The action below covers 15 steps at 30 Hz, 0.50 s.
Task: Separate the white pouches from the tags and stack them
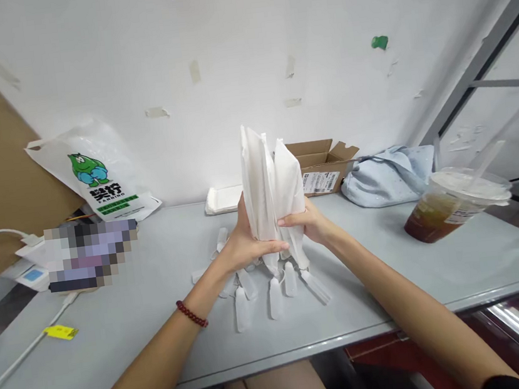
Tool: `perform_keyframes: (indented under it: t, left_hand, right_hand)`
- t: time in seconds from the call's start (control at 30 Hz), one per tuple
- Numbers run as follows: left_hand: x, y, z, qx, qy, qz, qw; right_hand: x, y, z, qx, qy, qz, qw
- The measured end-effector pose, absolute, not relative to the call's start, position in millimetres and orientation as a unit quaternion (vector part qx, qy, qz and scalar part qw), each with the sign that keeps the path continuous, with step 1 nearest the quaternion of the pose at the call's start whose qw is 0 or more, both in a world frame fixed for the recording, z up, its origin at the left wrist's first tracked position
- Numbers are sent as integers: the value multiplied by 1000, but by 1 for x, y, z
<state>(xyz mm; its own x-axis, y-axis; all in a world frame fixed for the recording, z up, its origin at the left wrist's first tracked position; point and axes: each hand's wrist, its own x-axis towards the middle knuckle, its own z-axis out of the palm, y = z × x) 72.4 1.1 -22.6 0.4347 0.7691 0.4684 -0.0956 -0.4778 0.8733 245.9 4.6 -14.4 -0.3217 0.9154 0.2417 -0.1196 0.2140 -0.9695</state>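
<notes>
Several flat white packets (261, 188) stand upright between my two hands over the middle of the desk; their exact kind I cannot make out. My left hand (243, 237) is closed round their left side, its thumb across the lower front. From the right, my right hand (307, 221) grips them, thumb laid over the front. Pale translucent tags (276, 298) hang or lie below the packets, some joined by thin strings. Most fingers of both hands are hidden behind the packets. Behind them, more white packets (225, 198) lie in a flat pile near the wall.
An iced drink cup (436, 214) with a straw stands at the right, beside a light blue cloth bag (387, 175). Behind is an open cardboard box (320, 171). At the left are a white plastic bag (96, 176), a blurred-out item (94, 256) and a white cable (22, 359).
</notes>
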Motion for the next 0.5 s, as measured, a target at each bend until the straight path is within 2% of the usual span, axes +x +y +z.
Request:
perform_keyframes:
  t: [0.17,0.37,0.5]
  left_hand:
    - [82,9,-30,660,289,554,418]
    - [78,13,-20,616,361,613,337]
    - [74,14,-18,579,369,622,377]
  right_hand:
    - [238,6,-18,-329,-620,512,495]
    - [236,9,-18,-344,-709,399,469]
    - [231,8,-19,-354,-727,367,459]
